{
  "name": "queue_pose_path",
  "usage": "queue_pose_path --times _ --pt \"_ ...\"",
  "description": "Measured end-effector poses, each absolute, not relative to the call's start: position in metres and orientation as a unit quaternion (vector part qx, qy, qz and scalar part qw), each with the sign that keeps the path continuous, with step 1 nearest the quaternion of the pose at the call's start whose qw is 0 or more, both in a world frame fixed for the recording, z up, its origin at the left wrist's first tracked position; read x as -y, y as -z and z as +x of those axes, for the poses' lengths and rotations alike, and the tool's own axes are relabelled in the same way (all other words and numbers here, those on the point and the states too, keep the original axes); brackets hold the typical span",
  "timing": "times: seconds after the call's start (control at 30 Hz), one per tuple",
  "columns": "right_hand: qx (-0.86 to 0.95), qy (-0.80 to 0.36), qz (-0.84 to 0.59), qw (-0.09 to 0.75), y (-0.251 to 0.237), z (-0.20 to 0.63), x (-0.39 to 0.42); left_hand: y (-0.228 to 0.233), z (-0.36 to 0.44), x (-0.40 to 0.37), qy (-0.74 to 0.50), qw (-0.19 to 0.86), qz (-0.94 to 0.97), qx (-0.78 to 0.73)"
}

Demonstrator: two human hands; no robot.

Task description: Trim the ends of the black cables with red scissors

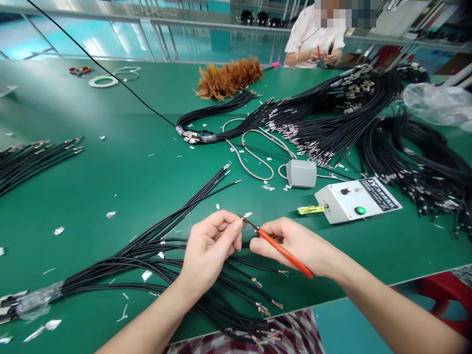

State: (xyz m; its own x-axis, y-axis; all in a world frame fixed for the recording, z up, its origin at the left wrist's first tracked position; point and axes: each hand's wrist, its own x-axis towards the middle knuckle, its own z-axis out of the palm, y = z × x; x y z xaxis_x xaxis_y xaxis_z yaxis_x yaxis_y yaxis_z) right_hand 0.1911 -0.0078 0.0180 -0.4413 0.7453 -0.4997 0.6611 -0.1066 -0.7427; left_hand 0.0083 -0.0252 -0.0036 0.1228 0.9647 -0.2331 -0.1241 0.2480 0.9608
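My left hand (211, 243) pinches one thin black cable's end (242, 220) between thumb and forefinger; my right hand (295, 238) wraps one pair of red-handled metal cutters (285, 252), tips beside it, above one green tabletop (136, 187).

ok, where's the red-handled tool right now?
Head view, just below and right of centre: the red-handled tool is in the right hand, its tip at the left hand, below-left of the white box.
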Motion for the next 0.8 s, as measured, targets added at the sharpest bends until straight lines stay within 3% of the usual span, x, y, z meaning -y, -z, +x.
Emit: queue_pose_path --times 0.47,0.8 --pt "0.621 -0.552 -0.552 0.068 -0.001 0.195 0.011 0.005 0.004 0.020 -0.424 0.708 0.361 -0.434" --pt "0.614 -0.565 -0.546 0.073 -0.011 0.197 0.019 0.007 0.009 0.024 -0.431 0.640 0.427 -0.471"
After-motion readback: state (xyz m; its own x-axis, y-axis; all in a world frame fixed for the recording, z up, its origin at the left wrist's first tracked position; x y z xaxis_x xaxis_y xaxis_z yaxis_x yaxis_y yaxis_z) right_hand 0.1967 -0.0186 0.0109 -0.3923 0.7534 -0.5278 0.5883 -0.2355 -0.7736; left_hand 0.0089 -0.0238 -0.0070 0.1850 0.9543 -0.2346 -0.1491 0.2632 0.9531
